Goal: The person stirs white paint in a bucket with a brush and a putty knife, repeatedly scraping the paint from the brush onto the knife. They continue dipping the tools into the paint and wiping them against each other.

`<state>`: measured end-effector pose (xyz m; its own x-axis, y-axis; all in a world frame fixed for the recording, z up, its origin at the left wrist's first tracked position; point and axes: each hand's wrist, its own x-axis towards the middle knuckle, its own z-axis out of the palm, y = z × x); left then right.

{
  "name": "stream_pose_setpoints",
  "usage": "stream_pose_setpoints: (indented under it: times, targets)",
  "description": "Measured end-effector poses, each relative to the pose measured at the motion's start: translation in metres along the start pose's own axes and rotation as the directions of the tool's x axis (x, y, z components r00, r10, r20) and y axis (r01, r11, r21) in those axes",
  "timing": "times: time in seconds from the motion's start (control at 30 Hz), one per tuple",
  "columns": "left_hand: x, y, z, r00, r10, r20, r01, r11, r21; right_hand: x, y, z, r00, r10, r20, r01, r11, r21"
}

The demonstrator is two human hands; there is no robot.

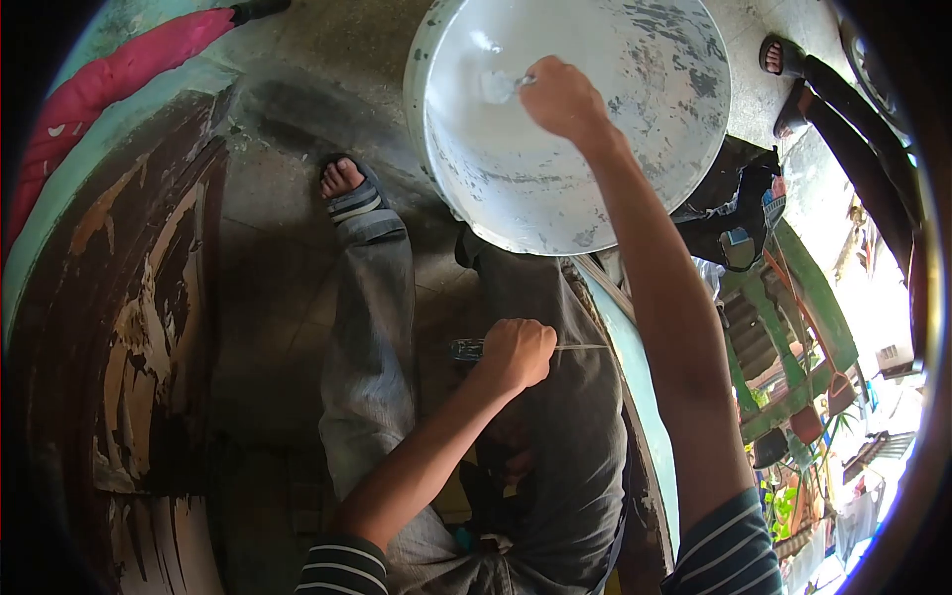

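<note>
A large round white tub [573, 244], its inside marked with grey worn patches, stands tilted in front of me. Over its inner face is my right hand [563, 97], closed around a small tool with a white-smeared flat end [498, 86]. That end overlaps the tub's white inner wall; most of the handle is hidden in my fist. My left hand [520, 353] is closed above my right thigh, gripping a thin tool with a dark handle [466, 349]. A narrow straight blade or shaft sticks out on the other side of that fist, pointing right.
Worn brown wood with peeling paint [149, 327] lies to the left, beside pink cloth [124, 74]. A black bag [729, 213] sits right of the tub. Another person's sandalled foot [783, 56] is at upper right. Green railing [783, 297] and plant pots [806, 424] are outside.
</note>
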<state>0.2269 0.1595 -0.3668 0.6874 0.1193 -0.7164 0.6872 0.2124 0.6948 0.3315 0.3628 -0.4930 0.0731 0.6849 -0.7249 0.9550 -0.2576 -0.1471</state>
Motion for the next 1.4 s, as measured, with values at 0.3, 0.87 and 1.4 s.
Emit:
stream_pose_setpoints:
  times: [0.3,0.87,1.4]
  targets:
    - [-0.002,-0.001,0.0,1.0,0.008,-0.017,-0.009,1.0,-0.029,0.021,0.045,-0.021,0.946,0.21,-0.246,-0.147,0.957,0.249]
    - [-0.002,0.0,0.003,0.998,0.048,-0.034,-0.048,0.999,0.007,0.002,-0.005,0.001,0.951,0.007,-0.31,-0.021,0.999,-0.044]
    - [0.0,-0.001,0.006,0.998,0.018,-0.057,-0.018,1.0,0.004,-0.034,0.006,0.03,0.91,-0.411,0.055,0.415,0.902,-0.123]
